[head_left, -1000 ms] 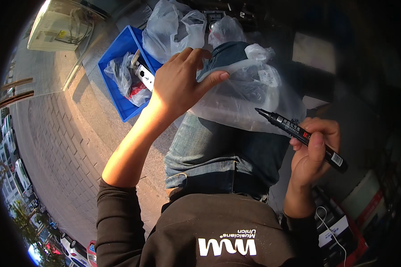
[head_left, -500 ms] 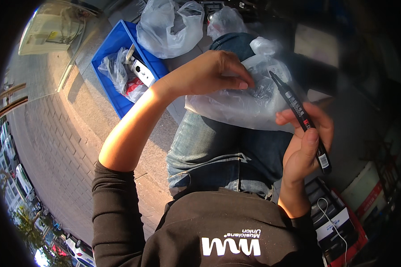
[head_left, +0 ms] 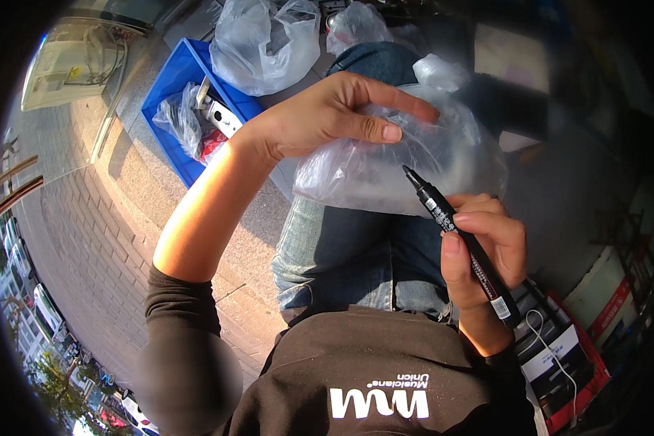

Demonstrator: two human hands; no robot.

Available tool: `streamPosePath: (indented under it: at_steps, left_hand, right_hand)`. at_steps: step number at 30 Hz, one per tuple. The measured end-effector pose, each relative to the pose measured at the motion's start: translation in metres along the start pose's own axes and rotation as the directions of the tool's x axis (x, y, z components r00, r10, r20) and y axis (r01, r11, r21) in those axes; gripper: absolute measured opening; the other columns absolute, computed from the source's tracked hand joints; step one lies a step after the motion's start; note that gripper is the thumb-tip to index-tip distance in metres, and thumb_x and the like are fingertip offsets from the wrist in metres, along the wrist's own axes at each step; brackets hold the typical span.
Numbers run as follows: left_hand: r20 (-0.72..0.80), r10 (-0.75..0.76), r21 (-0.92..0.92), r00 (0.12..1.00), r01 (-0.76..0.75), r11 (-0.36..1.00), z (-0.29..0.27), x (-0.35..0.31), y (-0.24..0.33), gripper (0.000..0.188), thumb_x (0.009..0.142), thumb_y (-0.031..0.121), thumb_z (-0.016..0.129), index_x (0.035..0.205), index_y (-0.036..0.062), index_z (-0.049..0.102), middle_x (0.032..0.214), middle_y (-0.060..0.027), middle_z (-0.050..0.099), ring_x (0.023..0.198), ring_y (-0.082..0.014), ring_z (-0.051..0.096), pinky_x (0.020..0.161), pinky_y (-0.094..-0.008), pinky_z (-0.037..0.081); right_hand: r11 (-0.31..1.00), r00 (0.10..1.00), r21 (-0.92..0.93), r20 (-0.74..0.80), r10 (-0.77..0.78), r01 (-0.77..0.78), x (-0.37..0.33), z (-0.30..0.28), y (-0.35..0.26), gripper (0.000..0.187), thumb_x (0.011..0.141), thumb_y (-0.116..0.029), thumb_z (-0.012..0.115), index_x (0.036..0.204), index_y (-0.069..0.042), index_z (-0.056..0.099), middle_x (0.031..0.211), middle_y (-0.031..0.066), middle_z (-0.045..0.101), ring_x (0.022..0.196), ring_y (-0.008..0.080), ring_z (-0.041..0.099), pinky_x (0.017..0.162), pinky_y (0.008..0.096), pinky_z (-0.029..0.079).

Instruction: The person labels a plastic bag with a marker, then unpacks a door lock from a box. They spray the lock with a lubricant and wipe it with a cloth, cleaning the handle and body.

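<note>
A black marker pen [head_left: 461, 240] is gripped between the thumb and fingers of my right hand [head_left: 487, 247]. Its tapered tip points up and left at a clear plastic bag [head_left: 356, 171] over my legs. My left hand [head_left: 334, 112] reaches across from the left onto the bag, thumb and index finger pressed along its upper part, with creases spreading from them. The other left fingers are mostly hidden. At the bag's upper right, its plastic is bunched into a knot-like tuft [head_left: 441, 73]. What lies inside the bag is hard to make out.
To the left stands a blue bin [head_left: 156, 120] holding a small bag and a white boxy item [head_left: 221, 116]. Beyond it sit another clear plastic bag [head_left: 265, 58] and a smaller one [head_left: 360, 29]. A red-edged box with a white cable [head_left: 548, 349] is at lower right.
The marker has moved down and left, its tip now nearer the bag, with my right fingers resettled around it. My left thumb and index finger have spread, and the bag looks flatter.
</note>
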State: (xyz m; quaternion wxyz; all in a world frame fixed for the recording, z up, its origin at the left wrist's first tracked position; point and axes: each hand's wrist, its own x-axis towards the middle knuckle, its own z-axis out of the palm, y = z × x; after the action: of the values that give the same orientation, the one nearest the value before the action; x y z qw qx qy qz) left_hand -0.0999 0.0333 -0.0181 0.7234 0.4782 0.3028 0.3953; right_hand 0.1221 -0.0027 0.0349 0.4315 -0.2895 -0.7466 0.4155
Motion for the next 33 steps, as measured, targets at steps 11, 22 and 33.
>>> streamPosePath:
  at_steps: [11,22,33]
  left_hand:
    - [0.043,-0.005,-0.123,0.999,0.011,0.992,0.003,0.004,0.001,0.032,0.089,0.010,0.052,0.118,-0.0023,0.055,0.120,-0.0092,0.056,0.112,-0.0147,0.050,0.097,-0.0250,0.036]
    - [0.052,-0.083,-0.147,0.995,0.090,0.985,0.003,0.002,0.008,0.033,0.089,0.010,0.052,0.119,-0.0033,0.053,0.119,-0.0103,0.057,0.109,-0.0150,0.052,0.096,-0.0263,0.038]
    - [0.055,-0.002,-0.139,0.998,0.009,0.990,0.001,0.005,-0.002,0.033,0.089,0.010,0.053,0.118,-0.0028,0.054,0.119,-0.0105,0.057,0.109,-0.0155,0.053,0.095,-0.0262,0.039]
  right_hand:
    - [0.986,0.995,-0.132,-0.006,0.098,-0.098,0.009,0.013,-0.007,0.026,0.065,0.003,0.070,0.087,0.001,0.056,0.072,0.0111,0.059,0.059,0.0195,0.059,0.054,0.0269,0.047]
    - [0.983,0.988,-0.103,-0.059,0.145,-0.150,-0.002,0.003,-0.003,0.021,0.069,0.002,0.069,0.085,0.001,0.056,0.070,0.0094,0.060,0.056,0.0145,0.057,0.051,0.0237,0.045]
    - [0.981,0.989,-0.127,-0.055,0.140,-0.146,0.003,0.010,-0.002,0.024,0.068,0.002,0.071,0.088,0.001,0.057,0.071,0.0106,0.060,0.060,0.0178,0.060,0.055,0.0256,0.047]
